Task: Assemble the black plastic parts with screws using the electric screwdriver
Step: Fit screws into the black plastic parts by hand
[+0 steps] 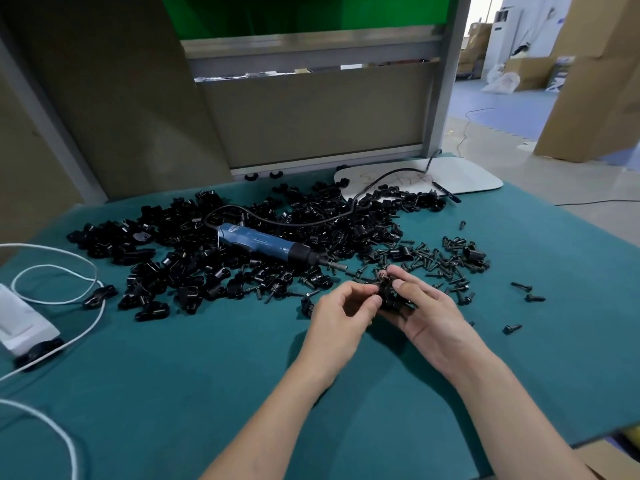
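Note:
A big heap of black plastic parts (242, 244) covers the far middle of the green table (207, 375). The blue electric screwdriver (266, 245) lies on the heap, its bit pointing right toward my hands. Loose black screws (446, 261) are scattered to the right of it. My right hand (426, 306) grips a black plastic part (389, 294) with a screw standing at its top. My left hand (346, 310) pinches the same part from the left side. Most of the part is hidden by my fingers.
A white cable (55, 282) loops across the table's left side beside a white device (20, 323). A white board (433, 176) lies at the far right corner under the screwdriver's black cord (311, 216). Stray screws (519, 289) lie right of my hands. A partition wall stands behind.

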A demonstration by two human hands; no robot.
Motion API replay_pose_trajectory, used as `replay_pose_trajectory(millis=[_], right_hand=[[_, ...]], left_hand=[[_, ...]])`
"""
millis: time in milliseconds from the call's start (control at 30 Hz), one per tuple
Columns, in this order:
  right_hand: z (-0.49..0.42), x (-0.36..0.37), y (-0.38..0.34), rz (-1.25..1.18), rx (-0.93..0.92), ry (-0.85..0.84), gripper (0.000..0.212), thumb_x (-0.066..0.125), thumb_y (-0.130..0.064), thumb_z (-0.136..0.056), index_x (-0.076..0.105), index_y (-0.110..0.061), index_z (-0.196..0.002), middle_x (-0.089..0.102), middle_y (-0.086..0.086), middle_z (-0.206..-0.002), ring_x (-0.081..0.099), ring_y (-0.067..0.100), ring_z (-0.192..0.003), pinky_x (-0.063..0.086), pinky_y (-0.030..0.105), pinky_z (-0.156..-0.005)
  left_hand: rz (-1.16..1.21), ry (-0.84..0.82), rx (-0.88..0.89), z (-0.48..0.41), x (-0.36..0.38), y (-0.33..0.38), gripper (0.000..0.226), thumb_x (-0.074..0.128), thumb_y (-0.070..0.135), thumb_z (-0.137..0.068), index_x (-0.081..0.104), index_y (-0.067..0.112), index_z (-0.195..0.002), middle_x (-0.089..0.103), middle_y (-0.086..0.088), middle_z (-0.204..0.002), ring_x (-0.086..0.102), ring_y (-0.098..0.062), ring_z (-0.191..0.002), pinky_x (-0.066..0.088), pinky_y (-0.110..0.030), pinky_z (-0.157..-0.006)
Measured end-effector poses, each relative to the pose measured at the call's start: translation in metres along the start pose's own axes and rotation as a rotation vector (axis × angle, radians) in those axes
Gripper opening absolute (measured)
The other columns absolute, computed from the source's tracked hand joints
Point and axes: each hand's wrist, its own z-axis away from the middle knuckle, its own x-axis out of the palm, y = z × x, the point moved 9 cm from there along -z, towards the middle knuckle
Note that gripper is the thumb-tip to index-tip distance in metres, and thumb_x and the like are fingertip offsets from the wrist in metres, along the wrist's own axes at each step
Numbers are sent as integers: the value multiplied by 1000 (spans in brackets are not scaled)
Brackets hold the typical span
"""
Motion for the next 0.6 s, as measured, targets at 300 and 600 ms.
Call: replay_pose_trajectory(millis=[300, 600], right_hand=[[-1, -2, 1, 27, -9, 16, 28, 73, -9, -77, 81, -7, -103, 75, 20, -112, 75, 32, -98, 63, 38, -76], [-1, -3, 1, 31, -7, 14, 36, 73, -7, -77, 77, -3, -112, 75, 23, -109, 74, 33, -98, 64, 42, -79]], left_hand=[[-114, -26, 30, 3, 4, 1, 6, 68, 30, -95, 70, 29, -102, 72, 16, -97, 64, 3, -88, 48, -14, -79], [-134, -38, -6, 0, 2, -5, 9, 64, 36, -98, 69, 28, -98, 70, 22, -80, 61, 5, -75, 47, -18, -72]])
